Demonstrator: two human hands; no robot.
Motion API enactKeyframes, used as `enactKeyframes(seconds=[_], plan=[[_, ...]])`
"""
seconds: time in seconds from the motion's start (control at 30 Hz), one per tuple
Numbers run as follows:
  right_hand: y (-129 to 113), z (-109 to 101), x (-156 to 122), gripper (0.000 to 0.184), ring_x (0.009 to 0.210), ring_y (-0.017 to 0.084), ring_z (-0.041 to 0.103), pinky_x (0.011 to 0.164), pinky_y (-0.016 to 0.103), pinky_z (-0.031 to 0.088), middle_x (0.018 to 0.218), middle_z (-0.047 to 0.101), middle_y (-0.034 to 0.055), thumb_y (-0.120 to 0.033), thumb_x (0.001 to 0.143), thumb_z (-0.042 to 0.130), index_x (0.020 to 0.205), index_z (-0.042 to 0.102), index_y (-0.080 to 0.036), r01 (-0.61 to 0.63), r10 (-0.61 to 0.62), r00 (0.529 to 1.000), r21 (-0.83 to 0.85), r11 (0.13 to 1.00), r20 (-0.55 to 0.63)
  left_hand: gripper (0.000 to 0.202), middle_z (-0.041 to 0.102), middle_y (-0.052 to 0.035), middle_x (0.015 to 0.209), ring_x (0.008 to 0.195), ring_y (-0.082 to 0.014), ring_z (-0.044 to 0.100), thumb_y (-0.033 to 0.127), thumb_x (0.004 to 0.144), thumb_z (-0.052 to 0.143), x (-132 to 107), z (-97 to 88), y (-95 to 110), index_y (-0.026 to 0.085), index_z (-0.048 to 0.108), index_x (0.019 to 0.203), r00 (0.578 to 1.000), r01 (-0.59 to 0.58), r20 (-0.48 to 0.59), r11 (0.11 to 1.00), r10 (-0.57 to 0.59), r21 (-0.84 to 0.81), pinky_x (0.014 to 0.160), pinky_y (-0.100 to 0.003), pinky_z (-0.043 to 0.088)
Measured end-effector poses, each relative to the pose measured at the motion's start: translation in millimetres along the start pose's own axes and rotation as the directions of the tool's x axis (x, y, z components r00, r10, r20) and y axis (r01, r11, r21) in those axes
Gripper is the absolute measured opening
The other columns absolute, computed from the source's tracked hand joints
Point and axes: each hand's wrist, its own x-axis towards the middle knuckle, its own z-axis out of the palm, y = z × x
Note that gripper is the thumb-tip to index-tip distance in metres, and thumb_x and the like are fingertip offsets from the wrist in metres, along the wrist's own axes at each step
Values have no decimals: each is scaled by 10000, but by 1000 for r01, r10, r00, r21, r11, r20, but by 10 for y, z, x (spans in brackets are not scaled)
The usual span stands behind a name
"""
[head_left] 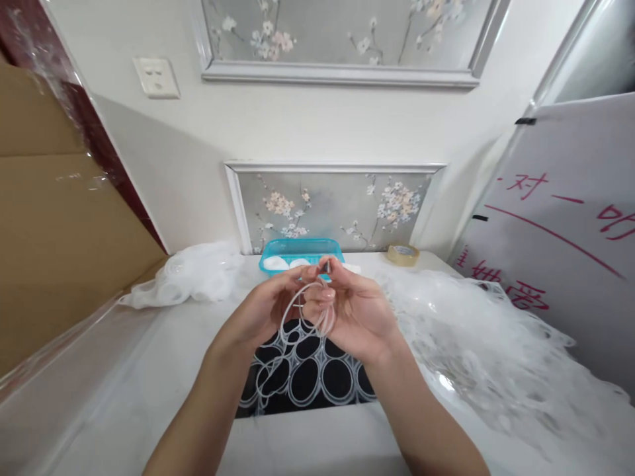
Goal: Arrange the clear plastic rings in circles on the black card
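Both my hands meet over the middle of the table, above a black mat with white ring patterns point(305, 380). A thin white cable point(284, 325) hangs in loose coils from my fingers, with its lower loops in front of the mat. My right hand point(361, 314) is closed around the coils, and a small dark metallic end point(326, 267) shows at its thumb and fingertip. With bent fingers, my left hand point(265, 307) pinches at the same spot from the other side. The left fingertips are partly hidden behind the coils.
Behind my hands stands a blue plastic basket point(302, 244) with white round items in it. A roll of tape point(403, 255) lies by the wall. Translucent white bundles are heaped at left point(198, 272) and right point(476, 344). Cardboard point(64, 231) and a whiteboard point(570, 218) flank the table.
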Motion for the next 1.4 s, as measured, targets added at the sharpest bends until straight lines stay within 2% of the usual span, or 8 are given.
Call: enactKeyframes(seconds=[0.17, 0.4, 0.6, 0.77, 0.93, 1.03, 1.23, 1.4], plan=[[-66, -149, 65, 109, 662, 66, 607, 652, 162, 527, 769, 667, -11, -247, 874, 587, 811, 664, -203, 6, 2, 984, 44, 999, -181, 366, 607, -41, 796, 683, -149, 601, 488, 789, 659, 78, -150, -6, 169, 655, 968, 995, 14, 95, 1000, -14, 0, 638, -278, 528], [-72, -309, 171, 113, 612, 86, 627, 593, 191, 529, 731, 679, -28, -279, 761, 725, 810, 674, -192, -8, -13, 991, -154, 988, -136, 676, 588, -24, 946, 785, -140, 593, 161, 664, 773, 70, -347, 9, 239, 491, 1273, 993, -60, 116, 916, 15, 397, 721, -282, 486], [-185, -389, 135, 187, 793, 113, 651, 738, 216, 505, 814, 684, 7, -338, 711, 775, 779, 712, -175, 34, -93, 993, -556, 830, -78, 333, 558, 5, 779, 745, -145, 571, 294, 834, 607, 98, -448, 51, 177, 561, 1143, 889, -267, -45, 596, 456, 757, 769, -317, 475], [-244, -752, 216, 149, 1018, 223, 621, 917, 405, 467, 1053, 697, 79, -334, 735, 732, 823, 743, -213, -11, -258, 961, -944, 330, -102, 323, 599, -4, 878, 900, -162, 611, 283, 867, 582, -8, -502, 125, 228, 562, 1184, 660, -286, -33, 292, 750, 913, 879, -320, 469], [-209, -1099, 277, 233, 1013, 320, 644, 928, 483, 445, 979, 730, 118, -77, 730, 635, 875, 769, -200, -152, -289, 956, -938, -312, -59, 331, 645, -2, 943, 985, -176, 604, 229, 890, 560, -141, -531, 206, 263, 562, 1220, 649, -218, 116, 38, 752, 975, 929, -342, 460], [-147, -976, 280, 282, 1098, 326, 614, 972, 514, 420, 1082, 710, 118, -116, 779, 612, 1014, 732, -218, -99, -325, 946, -963, -251, -12, 320, 653, -2, 954, 1003, -180, 598, 204, 898, 551, -175, -517, 221, 269, 569, 1210, 667, -295, 237, -42, 706, 955, 952, -370, 449], [31, -370, 192, 350, 1124, 203, 597, 988, 430, 437, 1164, 664, 64, -454, 873, 560, 1164, 606, -266, 217, -271, 952, -937, 274, 141, 302, 661, -14, 893, 883, -168, 625, 159, 896, 544, -204, -431, 220, 256, 590, 1178, 640, -482, 405, -69, 653, 873, 868, -353, 482], [157, -240, 127, 344, 949, 190, 617, 914, 390, 449, 946, 664, 13, -408, 756, 712, 1045, 627, -244, 143, -183, 977, -971, 190, 108, 283, 673, 12, 891, 884, -151, 613, 183, 886, 587, -221, -412, 201, 270, 602, 1155, 631, -461, 415, -113, 656, 880, 866, -316, 461]])
